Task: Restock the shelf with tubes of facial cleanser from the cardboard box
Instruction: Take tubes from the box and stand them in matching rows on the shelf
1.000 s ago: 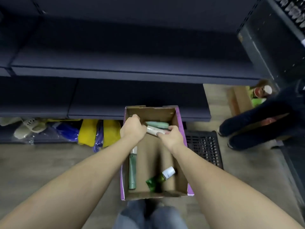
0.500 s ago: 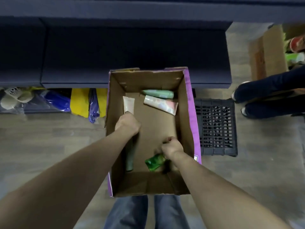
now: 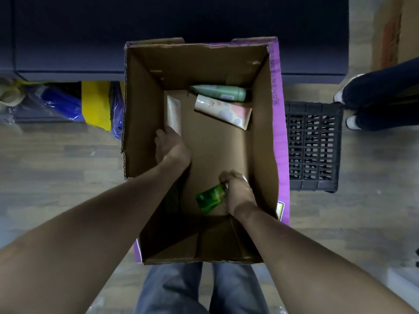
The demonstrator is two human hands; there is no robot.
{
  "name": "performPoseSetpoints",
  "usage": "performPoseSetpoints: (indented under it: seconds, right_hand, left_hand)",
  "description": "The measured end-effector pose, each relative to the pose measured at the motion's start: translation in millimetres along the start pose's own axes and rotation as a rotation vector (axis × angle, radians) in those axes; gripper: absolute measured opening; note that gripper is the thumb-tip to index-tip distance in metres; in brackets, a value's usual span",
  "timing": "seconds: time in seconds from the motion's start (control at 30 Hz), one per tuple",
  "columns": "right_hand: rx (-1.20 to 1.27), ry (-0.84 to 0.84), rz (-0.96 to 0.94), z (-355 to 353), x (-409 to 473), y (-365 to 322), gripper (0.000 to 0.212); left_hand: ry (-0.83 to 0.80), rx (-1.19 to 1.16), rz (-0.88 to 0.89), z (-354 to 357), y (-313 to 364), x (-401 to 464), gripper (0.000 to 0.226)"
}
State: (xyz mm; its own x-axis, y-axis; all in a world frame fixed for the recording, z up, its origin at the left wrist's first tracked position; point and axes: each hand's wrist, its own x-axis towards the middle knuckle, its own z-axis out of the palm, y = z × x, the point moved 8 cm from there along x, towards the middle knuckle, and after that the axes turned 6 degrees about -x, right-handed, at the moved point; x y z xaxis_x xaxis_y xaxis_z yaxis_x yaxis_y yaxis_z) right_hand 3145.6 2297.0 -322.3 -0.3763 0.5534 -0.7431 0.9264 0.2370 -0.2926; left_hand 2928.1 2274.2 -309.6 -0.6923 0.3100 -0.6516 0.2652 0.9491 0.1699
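Cardboard box point(image 3: 263, 143) sits on the floor below the dark shelf point(image 3: 181, 30). Right hand point(image 3: 238, 193) curls its fingers round a green tube point(image 3: 210, 198); left hand point(image 3: 170, 148) reaches a cream tube point(image 3: 174, 114) — grip hidden. Grabbing two at once, one may slip — both holds look shallow.

I'm seeing dim, flat light; the open brown cardboard box point(image 3: 260, 137) is holding deep shadow toward seven o'clock, edges are bowing wide-angle, and corners are looking soft.
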Motion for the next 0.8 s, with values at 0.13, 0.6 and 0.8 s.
performPoseSetpoints:
  seconds: [0.13, 0.6, 0.8]
  right_hand:
    - [-0.165, -0.026, -0.111, 8, 4, -5, 0.048]
    - [0.160, 0.231, 0.344, -17, 20, 20, 0.067]
    - [0.166, 0.228, 0.350, -4, 18, 20, 0.065]
  left_hand:
    - [0.050, -0.004, 0.012, 4, 4, 7, 0.059]
    - [-0.040, -0.349, -0.043, 30, 4, 14, 0.072]
    - [-0.093, -0.489, -0.119, 40, 2, 19, 0.077]
